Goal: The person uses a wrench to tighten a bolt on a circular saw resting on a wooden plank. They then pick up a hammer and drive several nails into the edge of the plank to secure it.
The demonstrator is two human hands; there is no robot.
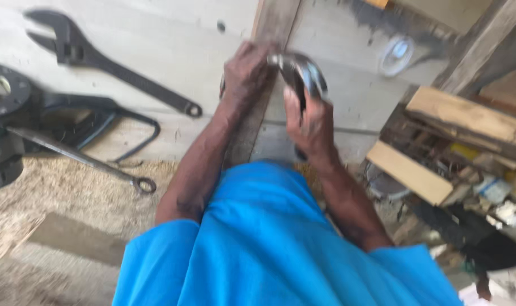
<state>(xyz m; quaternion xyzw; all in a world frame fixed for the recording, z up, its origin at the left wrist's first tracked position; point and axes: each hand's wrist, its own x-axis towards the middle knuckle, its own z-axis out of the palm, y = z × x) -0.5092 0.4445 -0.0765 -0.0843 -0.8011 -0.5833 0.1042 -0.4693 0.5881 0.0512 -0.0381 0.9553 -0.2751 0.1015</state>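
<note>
Metal, shiny and rounded, the tool (300,73) sits blurred at the top centre against an upright wooden plank (272,34), just above the blue shirt (269,243). Right hand (310,122) is closed around its dark lower part; left hand (245,71) is curled at its left side, touching the plank. Well apart at left lie a large adjustable wrench (99,56), a long bar (76,156) and sawdust (71,187).

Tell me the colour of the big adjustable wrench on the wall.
Black, in the head view: adjustable wrench.

Bright blue shirt (280,249), black wrench (107,59), silvery tool (303,73)
</note>
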